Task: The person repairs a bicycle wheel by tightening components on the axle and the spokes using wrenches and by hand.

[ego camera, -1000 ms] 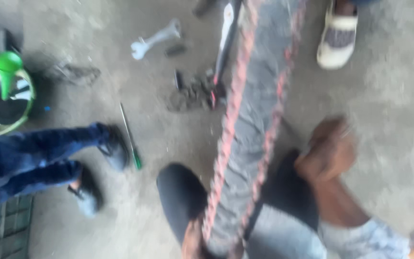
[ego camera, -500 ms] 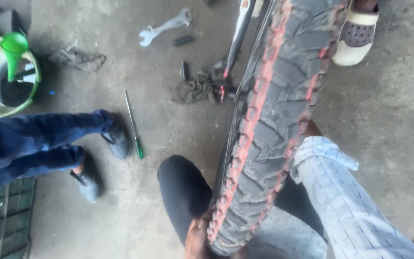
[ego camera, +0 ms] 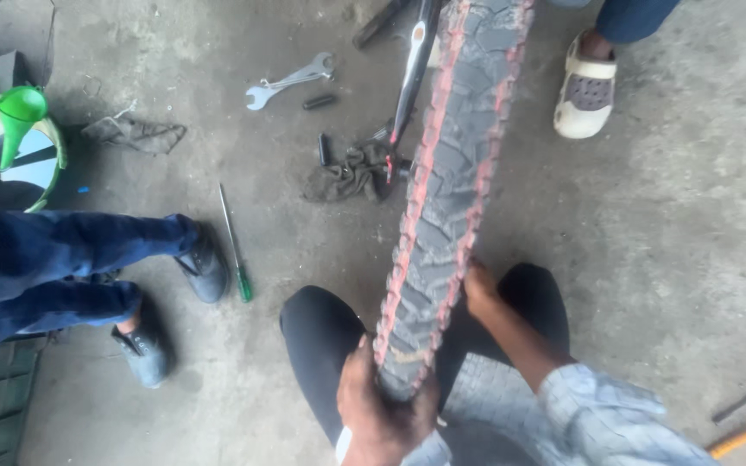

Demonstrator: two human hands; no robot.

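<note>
A knobbly grey tyre with reddish edges (ego camera: 451,181) stands upright between my knees and runs up to the top of the view. My left hand (ego camera: 377,410) grips its near end from below, fingers wrapped around the tread. My right hand (ego camera: 479,289) presses against the tyre's right side, a little farther along. A black fork or frame bar (ego camera: 412,73) runs beside the tyre at the top.
On the concrete floor lie a silver spanner (ego camera: 291,82), a green-handled screwdriver (ego camera: 237,246), a dark rag (ego camera: 351,168) and another rag (ego camera: 131,134). A green funnel sits in a bucket (ego camera: 6,142) at left. Another person's jeans and shoes (ego camera: 205,263) are left; a sandalled foot (ego camera: 587,86) top right.
My right hand has come down from the raised position onto the tyre's right side. The view has steadied and shifted slightly.
</note>
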